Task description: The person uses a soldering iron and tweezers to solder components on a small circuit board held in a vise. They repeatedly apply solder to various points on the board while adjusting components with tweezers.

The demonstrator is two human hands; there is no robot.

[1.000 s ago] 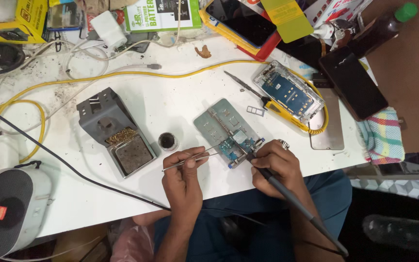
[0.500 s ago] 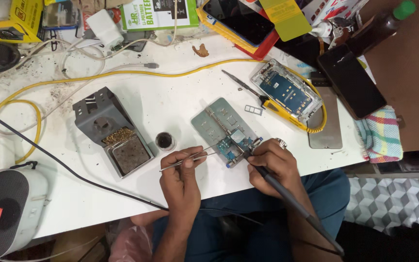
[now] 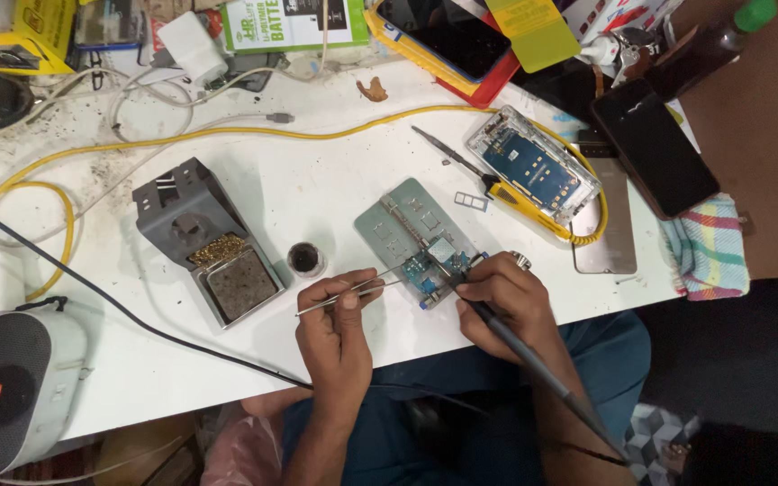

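Left hand (image 3: 339, 310) pinches thin metal tweezers (image 3: 353, 293) between thumb and fingers, their tips reaching to a small blue circuit board (image 3: 432, 270). Right hand (image 3: 506, 301) is closed around the dark handle of a soldering iron (image 3: 533, 364), held like a pen, its tip at the same board; the exact contact point is too small to make out. The board sits at the near end of a grey metal holder plate (image 3: 407, 225), which lies flat on the white worktop (image 3: 317, 189) close to its front edge.

Judging from this, the soldering is underway rather than finished: both tools are on the board, and nothing shows it being refitted. An opened phone (image 3: 533, 171) with its blue insides exposed lies well apart to the right, ringed by a yellow cable (image 3: 227, 133), with a second pair of tweezers (image 3: 447, 153) beside it. Left of the hands stand a small round pot (image 3: 305, 259) and a grey iron stand (image 3: 204, 238) with brass wool. A dark phone (image 3: 655, 148) lies at the far right.
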